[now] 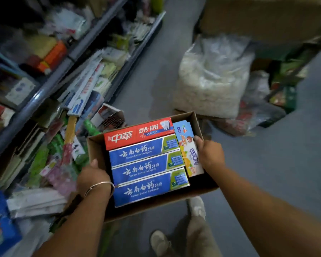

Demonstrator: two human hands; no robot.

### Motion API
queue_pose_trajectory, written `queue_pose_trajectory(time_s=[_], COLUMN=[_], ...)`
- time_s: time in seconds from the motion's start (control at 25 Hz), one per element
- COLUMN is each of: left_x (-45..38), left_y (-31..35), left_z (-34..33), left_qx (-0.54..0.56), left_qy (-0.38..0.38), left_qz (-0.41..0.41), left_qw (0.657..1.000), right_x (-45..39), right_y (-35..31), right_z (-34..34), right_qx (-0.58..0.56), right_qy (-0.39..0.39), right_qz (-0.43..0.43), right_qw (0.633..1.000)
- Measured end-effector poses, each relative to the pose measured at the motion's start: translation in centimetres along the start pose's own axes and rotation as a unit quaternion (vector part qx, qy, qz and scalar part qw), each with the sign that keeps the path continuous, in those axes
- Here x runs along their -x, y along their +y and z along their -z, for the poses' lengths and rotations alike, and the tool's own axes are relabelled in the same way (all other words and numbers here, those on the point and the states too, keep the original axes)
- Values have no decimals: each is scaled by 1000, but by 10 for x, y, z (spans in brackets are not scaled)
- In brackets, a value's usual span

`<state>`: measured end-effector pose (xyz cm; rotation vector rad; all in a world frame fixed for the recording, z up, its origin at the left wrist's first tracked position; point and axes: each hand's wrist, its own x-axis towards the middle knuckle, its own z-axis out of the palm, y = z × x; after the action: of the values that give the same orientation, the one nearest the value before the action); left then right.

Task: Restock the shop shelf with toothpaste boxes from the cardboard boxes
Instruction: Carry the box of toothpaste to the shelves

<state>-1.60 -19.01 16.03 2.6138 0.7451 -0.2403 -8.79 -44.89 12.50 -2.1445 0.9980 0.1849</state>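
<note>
Cardboard, brown and open-topped, forms the carton [195,119] that both hands carry above the floor [285,164], just right of the shop shelf [35,101]. Inside the carton lie a red toothpaste box [137,133] at the far side, three blue toothpaste boxes [143,170] nearer the person, and a pale children's toothpaste box [188,147] along the right wall. The left hand [93,178] grips the carton's left wall, fingers curled over the rim. The right hand [209,154] holds the right wall, its thumb pressing on the children's box.

This looks like the carrying step: stock brought to the shelf, nothing yet taken out. Next, I judge, the carton needs setting down or bracing on one arm so a hand can lift a box out.

Most fingers of both hands are hidden behind the carton walls. Shelf goods are blurred, so no toothpaste slot can be made out.
</note>
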Motion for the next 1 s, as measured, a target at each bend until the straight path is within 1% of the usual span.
queue_pose_trajectory(time_s=[0.08, 0.16, 0.32, 0.44, 0.6, 0.72, 0.8, 0.92, 1.0], left_x=[44, 102, 233, 346, 511, 616, 691, 805, 875], left_y=[38, 79, 151, 199, 261, 301, 326, 363, 385], left_z=[-1, -9, -54, -98, -155, -195, -222, -261, -285], left_qx=[-35, -52, -109, -102, -114, -125, -119, -124, -134], left_qy=[-33, -50, -95, -133, -180, -217, -249, -292, -312], left_qz=[-83, -145, -265, -318, -404, -475, -500, -552, -592], left_qw=[995, 987, 953, 933, 890, 844, 821, 771, 730], right_x=[20, 41, 80, 116, 169, 200, 222, 251, 265], right_y=[41, 94, 215, 309, 435, 505, 552, 617, 652], right_z=[47, 101, 206, 283, 373, 426, 465, 518, 548], right_qx=[-37, -55, -25, -12, -23, -82, -110, -77, -59], right_qy=[41, 86, 143, 181, 250, 302, 328, 346, 354], right_qz=[-43, -87, -149, -198, -307, -397, -435, -478, -503], right_qw=[998, 991, 978, 963, 918, 863, 831, 804, 786])
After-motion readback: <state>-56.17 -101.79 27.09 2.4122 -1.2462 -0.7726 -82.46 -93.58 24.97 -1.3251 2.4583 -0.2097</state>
